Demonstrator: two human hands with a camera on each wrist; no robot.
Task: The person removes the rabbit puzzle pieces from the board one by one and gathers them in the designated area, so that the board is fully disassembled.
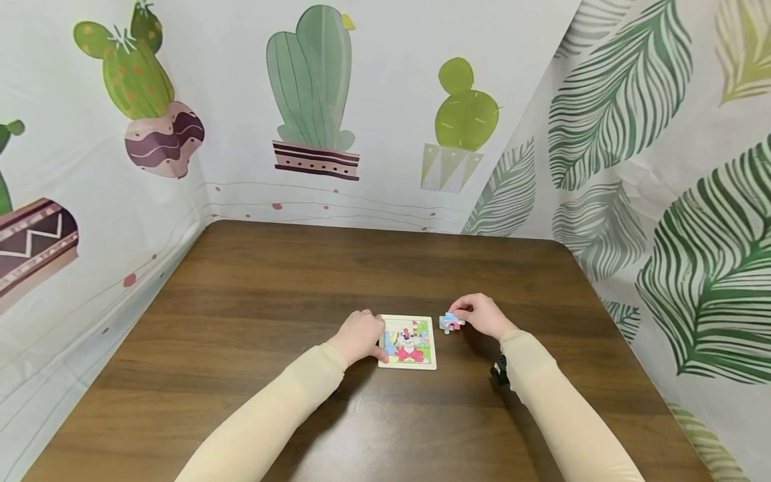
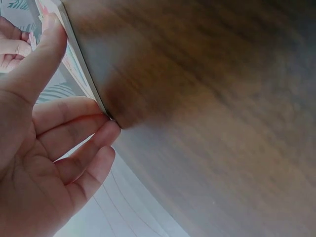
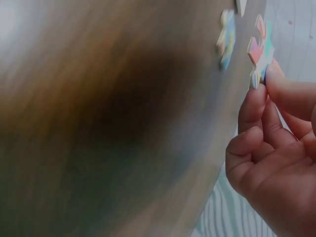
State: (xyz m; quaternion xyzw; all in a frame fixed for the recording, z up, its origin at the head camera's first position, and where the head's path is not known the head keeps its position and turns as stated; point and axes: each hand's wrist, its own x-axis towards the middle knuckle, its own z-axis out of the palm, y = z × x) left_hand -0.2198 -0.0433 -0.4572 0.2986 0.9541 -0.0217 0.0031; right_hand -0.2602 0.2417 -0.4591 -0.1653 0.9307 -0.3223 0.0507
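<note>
White cloth backdrop (image 1: 397,40) printed with potted cacti (image 1: 316,87) and feathery leaves (image 1: 623,100) rises beyond both sets of fingers, and beneath them spreads a dark brown wood-grain worktop (image 1: 289,268). On it, just to the right of the left fingers and touching them, lies a square jigsaw tray (image 1: 434,358) with a pale frame; its puzzle picture (image 1: 411,343) shows a white-faced cartoon animal in red among green, yellow and blue parts, with a pale patch at the far side, close to the left fingers. The left hand (image 1: 360,333) grips the tray's left side, its thumb at the near end and its other fingers bent against the far end, so the gap between thumb and fingers is as wide as that side. Beyond the tray's right edge, the right hand (image 1: 478,314) pinches a jigsaw piece (image 3: 260,52) between thumb and index finger, the tips closed down to the piece's thickness and the remaining fingers curled in towards the palm. A second jigsaw piece (image 3: 228,39) lies on the worktop near the right fingertips, apart from them. Cream sleeves (image 1: 283,395) cover both arms, and a black device (image 1: 500,370) sits at the right wrist, behind the right fingers.
</note>
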